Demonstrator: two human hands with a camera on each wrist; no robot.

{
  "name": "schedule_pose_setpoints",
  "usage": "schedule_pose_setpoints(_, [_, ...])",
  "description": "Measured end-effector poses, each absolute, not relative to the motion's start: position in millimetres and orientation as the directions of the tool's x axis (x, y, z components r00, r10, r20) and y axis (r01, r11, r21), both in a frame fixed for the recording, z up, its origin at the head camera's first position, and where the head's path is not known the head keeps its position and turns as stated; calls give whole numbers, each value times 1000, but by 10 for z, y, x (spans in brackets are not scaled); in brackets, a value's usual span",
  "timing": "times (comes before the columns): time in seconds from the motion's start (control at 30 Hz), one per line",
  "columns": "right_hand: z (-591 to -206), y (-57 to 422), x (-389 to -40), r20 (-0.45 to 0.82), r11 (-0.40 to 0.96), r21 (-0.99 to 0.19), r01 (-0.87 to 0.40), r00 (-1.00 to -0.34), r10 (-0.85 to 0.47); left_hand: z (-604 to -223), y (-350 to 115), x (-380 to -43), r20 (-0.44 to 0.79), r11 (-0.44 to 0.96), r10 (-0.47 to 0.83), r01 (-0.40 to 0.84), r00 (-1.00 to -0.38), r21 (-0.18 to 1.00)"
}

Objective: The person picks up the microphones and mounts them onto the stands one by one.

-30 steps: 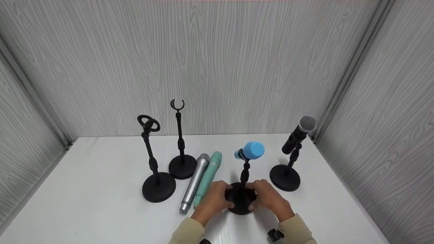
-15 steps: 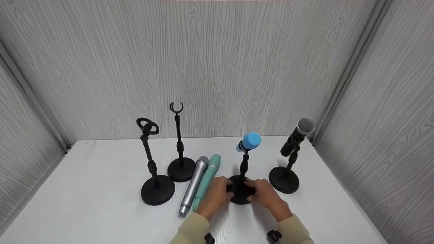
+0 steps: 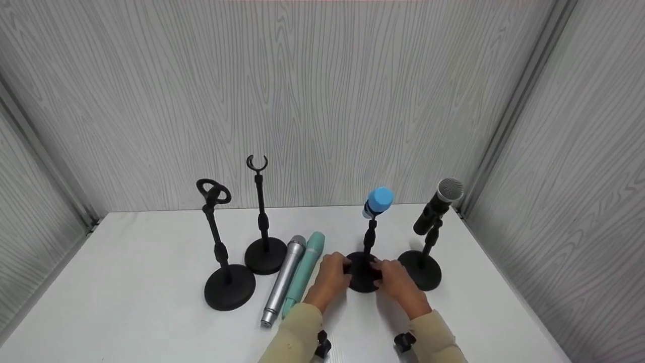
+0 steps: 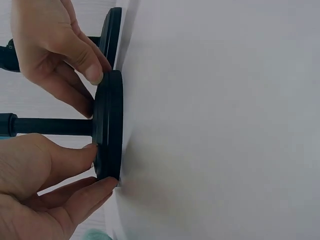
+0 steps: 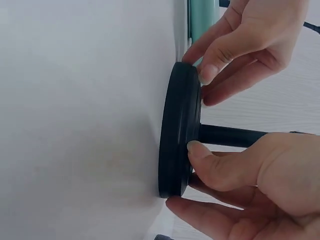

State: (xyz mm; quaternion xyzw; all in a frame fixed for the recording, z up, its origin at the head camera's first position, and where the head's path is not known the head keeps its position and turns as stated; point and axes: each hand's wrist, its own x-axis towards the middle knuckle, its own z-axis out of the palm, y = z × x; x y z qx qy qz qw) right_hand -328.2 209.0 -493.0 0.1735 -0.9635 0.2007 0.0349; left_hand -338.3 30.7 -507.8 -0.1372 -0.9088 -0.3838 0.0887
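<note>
Both my hands grip the round black base (image 3: 362, 283) of a microphone stand from opposite sides. A blue-headed microphone (image 3: 380, 199) sits tilted in the clip at its top. My left hand (image 3: 331, 278) pinches the left rim; in the left wrist view its thumb lies on top of the disc (image 4: 109, 125) and its fingers reach the lower edge. On the right rim is my right hand (image 3: 398, 285), its thumb pressing the top of the disc (image 5: 176, 135) and a finger at the underside edge. The base looks flat on, or nearly touching, the white table.
Just right stands another stand holding a black microphone with a silver head (image 3: 438, 204). A silver microphone (image 3: 284, 282) and a green microphone (image 3: 305, 272) lie side by side to the left. Beyond them are two bare stands, one double-ringed (image 3: 221, 252), one with a C-shaped clip (image 3: 263, 222).
Both hands have moved the stand with the blue microphone away from me and slightly right, closer to the stand with the black microphone. The view has shifted slightly.
</note>
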Motion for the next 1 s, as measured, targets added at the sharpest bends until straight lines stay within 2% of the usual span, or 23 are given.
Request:
schedule_pose_setpoints(0.2, [-4895, 2095, -3349, 28, 873, -398, -283, -955, -297, -5073, 409, -3447, 282, 670, 154, 310, -947, 675])
schedule_pose_setpoints(0.4, [-4919, 2147, -3477, 66, 878, -426, -220, -975, -213, -5101, 522, -3531, 286, 646, 132, 301, -949, 702])
schedule_pose_setpoints(0.77, [-4946, 2195, -3532, 27, 876, -439, -199, -978, -208, -5156, 593, -3555, 250, 628, 99, 256, -963, 735])
schedule_pose_setpoints(1.0, [-4888, 2147, -3456, 24, 893, -398, -210, -975, -219, -5098, 531, -3484, 270, 651, 181, 321, -946, 688])
